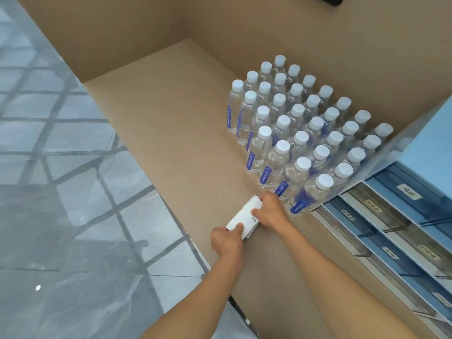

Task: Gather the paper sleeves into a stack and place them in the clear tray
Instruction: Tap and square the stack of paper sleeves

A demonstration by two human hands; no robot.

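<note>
- Head view, looking forward and down over a brown cardboard surface (171, 143) with raised cardboard walls behind and a grey tiled floor (49, 167) off to the left.
- Near the lower middle, a small stack of white paper sleeves (244, 216) held between two bare hands, low over the cardboard or resting on it; contact not clear.
- Left hand (226, 241) closed on the near end of the stack, thumb pressed on top, other fingers tucked underneath and hidden.
- Right hand (270, 211) closed on the far end and right edge, fingers curled over the top sleeve.
- Edges of the stack slightly uneven at the near right corner, so probably squaring-up in progress.
- Just beyond the right hand, a block of clear water bottles (305, 133) with white caps and blue labels, standing upright in rows.
- At the right edge, blue and clear labelled trays (391, 216) set side by side; label text too small to read.
- No loose sleeves visible elsewhere on the cardboard.
- Judged progress: gathering seemingly done or nearly done; carrying the stack right and setting it into a clear tray not yet done.
- Which tray is meant cannot be told.
</note>
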